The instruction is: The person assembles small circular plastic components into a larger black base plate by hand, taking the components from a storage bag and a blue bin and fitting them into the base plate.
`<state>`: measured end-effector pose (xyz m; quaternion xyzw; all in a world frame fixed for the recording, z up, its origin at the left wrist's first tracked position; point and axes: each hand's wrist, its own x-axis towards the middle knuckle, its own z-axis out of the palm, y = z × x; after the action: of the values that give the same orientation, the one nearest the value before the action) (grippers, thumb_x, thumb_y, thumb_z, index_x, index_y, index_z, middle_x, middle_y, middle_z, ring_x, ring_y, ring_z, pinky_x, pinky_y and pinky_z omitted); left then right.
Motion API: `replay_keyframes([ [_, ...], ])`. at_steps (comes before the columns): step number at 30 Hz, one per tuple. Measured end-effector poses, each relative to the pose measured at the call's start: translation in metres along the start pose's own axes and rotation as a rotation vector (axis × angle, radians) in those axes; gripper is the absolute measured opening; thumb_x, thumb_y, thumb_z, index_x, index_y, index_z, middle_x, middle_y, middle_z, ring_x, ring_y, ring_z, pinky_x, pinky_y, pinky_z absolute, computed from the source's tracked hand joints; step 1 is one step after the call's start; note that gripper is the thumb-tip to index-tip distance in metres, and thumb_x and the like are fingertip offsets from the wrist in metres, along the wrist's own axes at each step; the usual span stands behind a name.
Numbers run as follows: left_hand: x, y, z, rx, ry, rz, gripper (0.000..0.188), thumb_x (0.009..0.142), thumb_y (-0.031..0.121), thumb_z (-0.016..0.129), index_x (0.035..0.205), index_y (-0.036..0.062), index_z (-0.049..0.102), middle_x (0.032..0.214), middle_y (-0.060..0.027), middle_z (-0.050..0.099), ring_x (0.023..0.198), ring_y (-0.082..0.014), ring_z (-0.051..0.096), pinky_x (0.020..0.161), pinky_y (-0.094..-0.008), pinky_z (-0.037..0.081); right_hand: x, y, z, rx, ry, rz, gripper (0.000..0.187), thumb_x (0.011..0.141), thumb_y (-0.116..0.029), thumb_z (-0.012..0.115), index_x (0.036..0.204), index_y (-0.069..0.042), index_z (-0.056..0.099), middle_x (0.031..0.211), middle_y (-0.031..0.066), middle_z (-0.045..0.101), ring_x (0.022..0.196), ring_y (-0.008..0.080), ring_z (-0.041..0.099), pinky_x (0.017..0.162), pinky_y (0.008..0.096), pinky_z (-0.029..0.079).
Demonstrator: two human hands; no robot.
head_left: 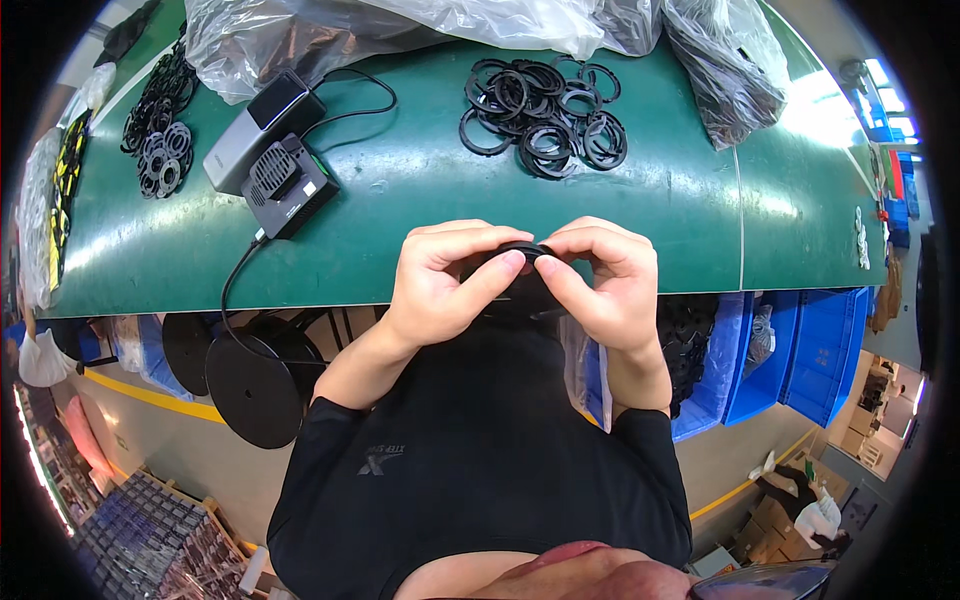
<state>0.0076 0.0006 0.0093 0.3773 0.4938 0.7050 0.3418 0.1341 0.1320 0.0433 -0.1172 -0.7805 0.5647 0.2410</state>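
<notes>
Between the fingertips of both hands is a black ring (522, 247), held up close to the table's front edge. My left hand (447, 275) pinches its left side between thumb and fingers. On the other side, my right hand (603, 275) grips it in the same way. The fingers cover much of the ring, so its lower part is hard to make out. Farther back on the green table (420, 190) lies a loose pile of black rings (545, 110), beyond both hands and touched by neither.
Left of the pile, a grey and black device (270, 150) trails cables. More rings (165, 155) lie at the far left. Clear plastic bags (730, 75) line the back. Below the table are blue bins (770, 350) on the right and a round black stool (255, 390) on the left.
</notes>
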Motion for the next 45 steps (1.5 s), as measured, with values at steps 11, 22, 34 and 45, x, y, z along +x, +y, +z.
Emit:
replay_keyframes([
  [11, -0.002, 0.001, 0.007, 0.242, 0.134, 0.159, 0.014, 0.078, -0.002, 0.060, 0.090, -0.0067, 0.067, 0.071, -0.0098, 0.065, 0.060, -0.0111, 0.056, 0.054, -0.0207, 0.041, -0.002, 0.009, 0.010, 0.075, 0.023, 0.043, 0.008, 0.075, 0.001, 0.067, 0.082, 0.005, 0.065, 0.076, 0.0095, 0.064, 0.067, 0.0133, 0.061, 0.061, 0.0228, 0.048],
  [22, -0.003, 0.001, 0.005, -0.185, 0.090, -0.135, 0.016, 0.082, -0.001, 0.061, 0.097, -0.0060, 0.066, 0.082, -0.0109, 0.068, 0.075, -0.0120, 0.064, 0.067, -0.0219, 0.050, 0.001, 0.006, 0.004, 0.021, 0.012, 0.000, 0.009, 0.075, 0.002, 0.066, 0.083, 0.005, 0.066, 0.075, 0.0108, 0.065, 0.067, 0.0155, 0.062, 0.061, 0.0234, 0.047],
  [34, -0.005, -0.005, 0.005, 0.118, 0.099, 0.079, 0.015, 0.082, -0.005, 0.059, 0.095, -0.0065, 0.066, 0.081, -0.0143, 0.068, 0.072, -0.0158, 0.066, 0.065, -0.0229, 0.052, -0.003, 0.009, 0.017, -0.002, 0.098, -0.040, 0.008, 0.074, 0.006, 0.064, 0.081, 0.005, 0.065, 0.074, 0.0110, 0.065, 0.065, 0.0165, 0.063, 0.058, 0.0236, 0.049],
  [45, -0.002, -0.004, 0.000, 0.052, 0.040, 0.002, 0.014, 0.083, -0.003, 0.060, 0.095, -0.0071, 0.066, 0.086, -0.0139, 0.068, 0.077, -0.0145, 0.066, 0.068, -0.0224, 0.052, -0.001, 0.009, 0.008, 0.048, 0.010, 0.081, 0.005, 0.078, 0.002, 0.065, 0.082, 0.005, 0.066, 0.075, 0.0108, 0.065, 0.067, 0.0144, 0.063, 0.061, 0.0225, 0.049],
])
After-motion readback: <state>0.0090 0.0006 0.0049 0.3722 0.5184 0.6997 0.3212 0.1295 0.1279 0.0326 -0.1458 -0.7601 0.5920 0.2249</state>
